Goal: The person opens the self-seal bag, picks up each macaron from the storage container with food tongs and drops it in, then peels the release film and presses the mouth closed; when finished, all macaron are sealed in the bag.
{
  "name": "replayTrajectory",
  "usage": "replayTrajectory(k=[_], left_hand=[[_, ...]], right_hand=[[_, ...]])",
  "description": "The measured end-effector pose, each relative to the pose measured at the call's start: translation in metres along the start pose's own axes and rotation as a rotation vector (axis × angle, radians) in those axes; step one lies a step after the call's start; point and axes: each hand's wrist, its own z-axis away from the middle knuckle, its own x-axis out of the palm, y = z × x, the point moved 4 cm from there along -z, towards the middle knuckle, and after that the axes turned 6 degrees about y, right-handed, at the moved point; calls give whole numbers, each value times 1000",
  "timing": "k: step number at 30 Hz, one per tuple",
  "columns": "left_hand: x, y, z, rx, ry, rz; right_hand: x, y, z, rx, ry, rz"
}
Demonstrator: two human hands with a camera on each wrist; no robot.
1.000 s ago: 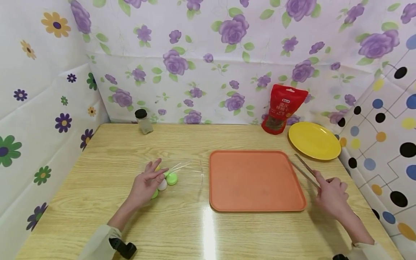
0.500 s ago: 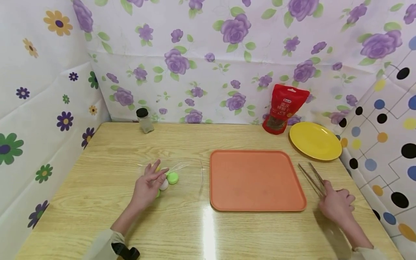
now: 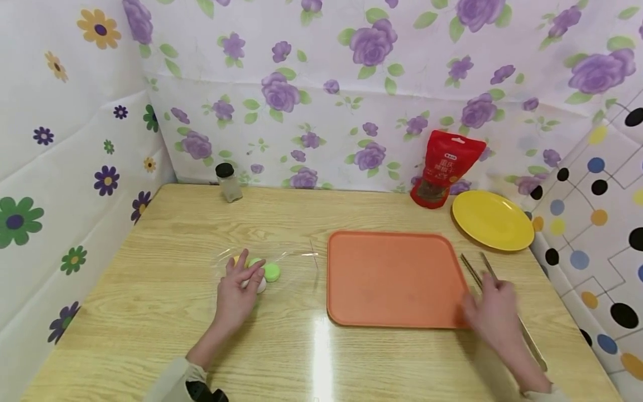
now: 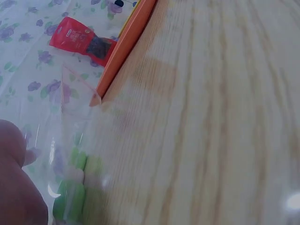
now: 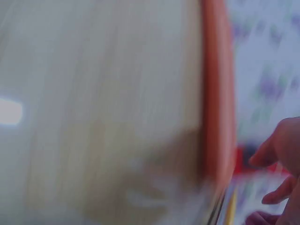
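My left hand (image 3: 238, 293) pinches the rim of a clear plastic container (image 3: 296, 279) with thumb and forefinger. Inside it are several round pieces, including a green one (image 3: 272, 272), a white one (image 3: 261, 285) and a yellow one (image 3: 236, 260) partly behind my fingers. In the left wrist view, green pieces (image 4: 69, 200) show through the clear wall. My right hand (image 3: 494, 315), blurred, is over the metal tongs (image 3: 533, 346), which lie on the table beside the orange tray (image 3: 397, 279). Its fingers are spread loosely near the tray's right corner.
The yellow plate (image 3: 492, 220) lies at the back right beside a standing red pouch (image 3: 447, 167). A small jar with a black lid (image 3: 229, 183) stands at the back left. Patterned cloth walls (image 3: 301, 100) close off the wooden table (image 3: 281, 357) behind and at both sides.
My right hand has let go of the tongs, laid on the table, and moved left toward the tray. My left hand keeps its pinch. The view has shifted slightly.
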Motion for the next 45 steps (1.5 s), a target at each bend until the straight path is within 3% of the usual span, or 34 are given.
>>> replayTrajectory(k=[1,3,5,7,8,10,13,16,22,26,30,34,36,38,41,45], left_hand=[[0,1,0,5,16,-5],[2,3,1,15,51,-3],[4,5,2,34,80,7],[6,7,3,42,103,15],[8,7,3,45,110,21],[11,8,3,38,119,15],[15,8,3,6,111,5],[17,8,3,-14,86,-9],[16,10,1,-39,45,-45],[10,11,-1,-52,29,-75],[-5,19,-12,41,96,-100],[-18,29,-46,131,83,-191],[-17,29,-71,138,-11,-272],[-8,26,-94,146,-147,-332],[14,21,-120,155,-422,-351],[49,19,-135,118,-794,-307]], right_hand=[[6,-22,1,-25,-16,-96],[23,-68,5,11,-147,-396],[45,-114,14,186,-345,-708],[67,-155,23,364,-483,-939],[77,-172,26,439,-528,-1035],[96,-202,29,510,-574,-1149],[120,-231,29,591,-565,-1224],[139,-246,28,668,-521,-1249],[163,-253,30,778,-436,-1302],[170,-254,32,805,-393,-1328],[172,-255,34,784,-367,-1341],[173,-256,37,759,-350,-1357],[173,-255,39,764,-347,-1368],[173,-255,41,762,-347,-1379],[174,-254,45,759,-350,-1382],[174,-250,46,731,-352,-1384]])
